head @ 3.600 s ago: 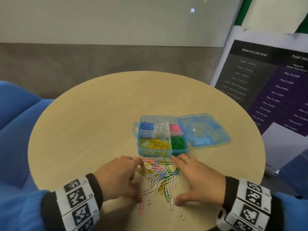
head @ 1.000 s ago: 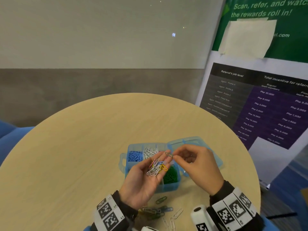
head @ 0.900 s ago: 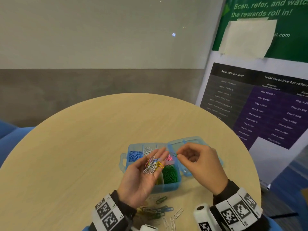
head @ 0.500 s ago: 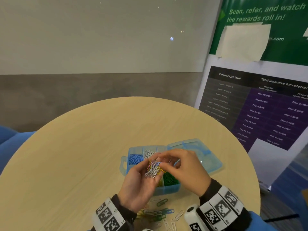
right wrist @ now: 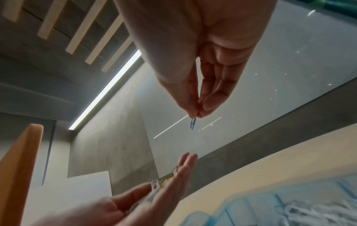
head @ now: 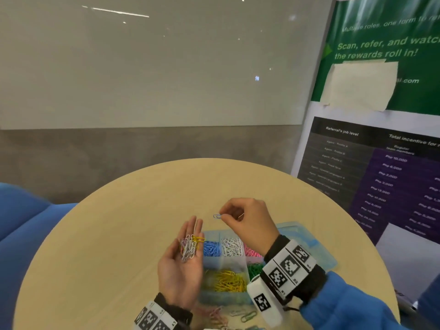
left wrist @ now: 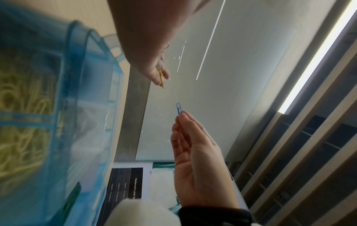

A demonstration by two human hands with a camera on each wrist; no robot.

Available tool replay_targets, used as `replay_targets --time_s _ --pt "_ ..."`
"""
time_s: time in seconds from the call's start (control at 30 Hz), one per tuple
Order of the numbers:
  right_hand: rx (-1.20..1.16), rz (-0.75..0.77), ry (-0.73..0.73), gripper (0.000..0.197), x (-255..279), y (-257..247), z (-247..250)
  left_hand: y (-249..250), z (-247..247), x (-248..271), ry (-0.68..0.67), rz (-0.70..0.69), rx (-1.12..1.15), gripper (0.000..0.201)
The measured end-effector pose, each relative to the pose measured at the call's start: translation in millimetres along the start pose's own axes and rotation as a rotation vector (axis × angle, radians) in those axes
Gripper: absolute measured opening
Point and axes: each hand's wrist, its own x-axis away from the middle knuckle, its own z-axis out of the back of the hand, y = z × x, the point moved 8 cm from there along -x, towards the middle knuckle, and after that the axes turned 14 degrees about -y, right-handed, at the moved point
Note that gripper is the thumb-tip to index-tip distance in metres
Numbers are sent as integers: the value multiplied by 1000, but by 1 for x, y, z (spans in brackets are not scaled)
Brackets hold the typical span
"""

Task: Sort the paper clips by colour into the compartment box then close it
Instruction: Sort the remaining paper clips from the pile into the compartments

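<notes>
Loose clips (head: pixel 240 314): lying scattered on the table's near edge, thin bent-wire loops in pink, white and green, partly blurred.
Left hand (head: pixel 182 265): lying palm up with fingers straight and close together, cradling a small tangled bunch of paper clips (head: pixel 190 246), mostly white wire with some pink and one yellow sticking out sideways; hovering just beside the box's left wall.
Compartment box (head: pixel 223 300): sitting open on the table, translucent blue plastic with thin dividing walls; yellow clips (head: pixel 229 281) filling the wide near compartment, green clips (head: pixel 254 269) in the near right one, blue clips (head: pixel 210 248), white clips (head: pixel 232 246) and pink clips (head: pixel 250 251) in the far row, left to right.
Lid (head: pixel 307 244): lying flat and open on the box's right side, same clear blue plastic, partly hidden by the right wrist.
Right hand (head: pixel 247 222): hanging above the box's far edge, thumb and forefinger pinching one slim blue paper clip (head: pixel 217 216) by its end, other fingers curled in.
Table (head: pixel 107 246): round, smooth pale wood-look top.
Poster (head: pixel 381 163): standing beyond the table on the right, glossy, green above and dark below with printed text.
</notes>
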Motion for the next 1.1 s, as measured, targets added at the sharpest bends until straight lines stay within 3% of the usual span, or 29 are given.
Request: replay_targets --time_s 0.13,0.27,0.43,0.87,1.0,1.1 --pt "80 -59 -180 15 -4 5 -32 9 -1 1 -7 -75 -24 43" --pt "22 -70 -231 23 2 4 -48 3 -3 2 -21 -50 -39 41" --pt "-13 -61 -195 8 8 6 -49 -10 -4 4 -29 17 -74 42" --pt "-16 -149 -260 6 14 15 -58 -23 -4 6 -22 65 -105 41" --pt "-2 -156 -231 16 17 11 -49 -24 -2 7 -23 76 -93 42" --pt "1 -153 -195 12 23 9 -34 -18 -2 6 -19 52 -62 42"
